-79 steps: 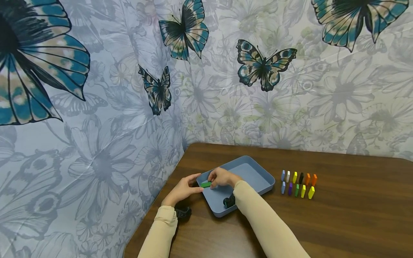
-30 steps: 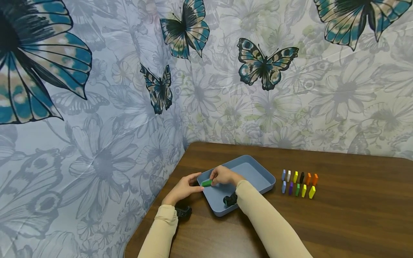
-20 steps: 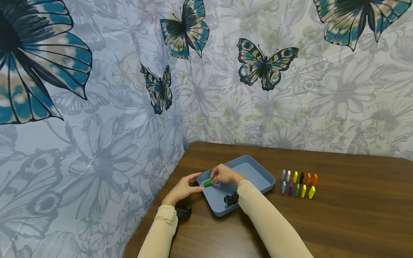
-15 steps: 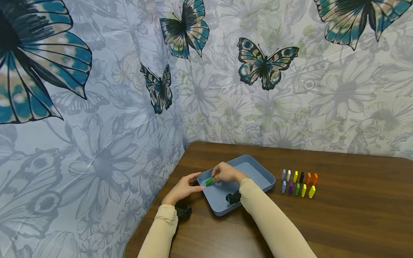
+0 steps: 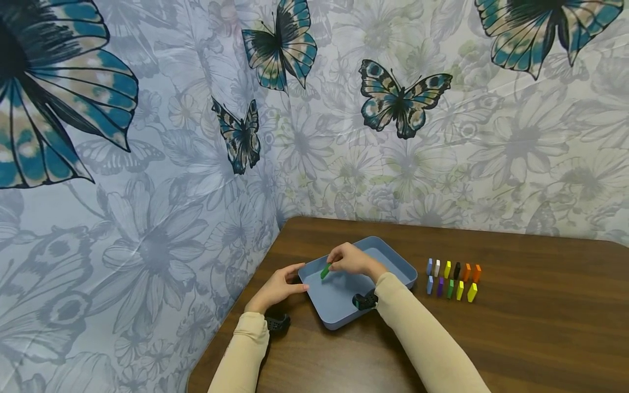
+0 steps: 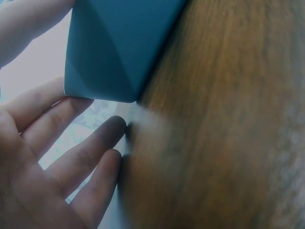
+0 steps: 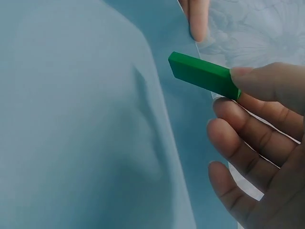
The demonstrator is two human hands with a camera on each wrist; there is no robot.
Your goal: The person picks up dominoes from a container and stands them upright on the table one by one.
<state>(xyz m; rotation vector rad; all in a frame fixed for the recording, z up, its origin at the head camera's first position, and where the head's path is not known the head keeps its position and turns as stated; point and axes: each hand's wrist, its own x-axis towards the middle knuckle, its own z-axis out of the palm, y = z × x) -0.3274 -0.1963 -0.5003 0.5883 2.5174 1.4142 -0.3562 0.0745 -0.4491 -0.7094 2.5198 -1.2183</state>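
My right hand pinches a green domino block by one end between thumb and fingers. The block is held tilted above the left part of a blue-grey rectangular tray; the right wrist view shows it apart from the tray's wall. At the tray's left corner is my left hand, its thumb and fingers spread on either side of that corner. In the left wrist view, fingertips of the left hand touch the tray's corner, and the lower fingers look nearly straight.
Right of the tray, several coloured domino blocks stand upright on the brown wooden table in two rows, among them a yellow block and a black block. A butterfly-patterned wall covering rises behind the table and to its left.
The right hand has moved up and to the right with the green block, away from the left thumb, and the block has turned steeper. The left hand stays at the tray corner.
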